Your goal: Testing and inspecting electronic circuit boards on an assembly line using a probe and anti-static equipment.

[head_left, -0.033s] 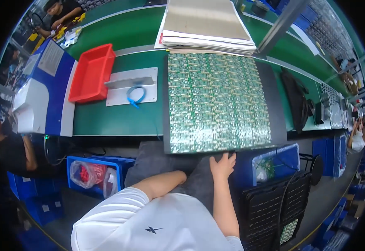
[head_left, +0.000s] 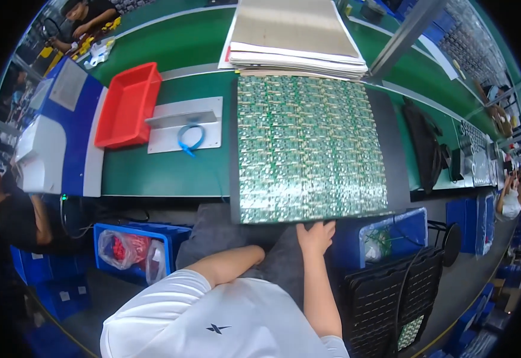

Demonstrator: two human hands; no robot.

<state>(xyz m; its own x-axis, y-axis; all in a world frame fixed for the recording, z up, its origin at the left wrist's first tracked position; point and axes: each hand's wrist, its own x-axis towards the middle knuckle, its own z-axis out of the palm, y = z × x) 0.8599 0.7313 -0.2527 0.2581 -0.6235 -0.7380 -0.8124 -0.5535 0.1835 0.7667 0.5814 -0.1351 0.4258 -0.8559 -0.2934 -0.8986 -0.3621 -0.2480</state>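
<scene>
A broad array of green circuit boards (head_left: 311,149) lies in rows on a dark grey board (head_left: 399,161) that reaches past the bench's front edge. At the near edge of this board is my right hand (head_left: 314,240). Its thumb and fingers are apart, with the fingertips at or just under the edge, partly hidden, and nothing shows in its grasp. My left arm (head_left: 233,262) crosses low over my lap, and its hand is out of sight.
On the green bench (head_left: 153,179) are a red tray (head_left: 126,107), a white metal plate (head_left: 207,107) with a blue wrist strap (head_left: 192,138), and stacked sheets (head_left: 296,53). Blue bins (head_left: 168,244) stand below. Black trays (head_left: 380,292) lean at lower right. Other people work nearby.
The view shifts very slightly, and the near edge of the boards sits a little lower. My right hand stays at that edge.
</scene>
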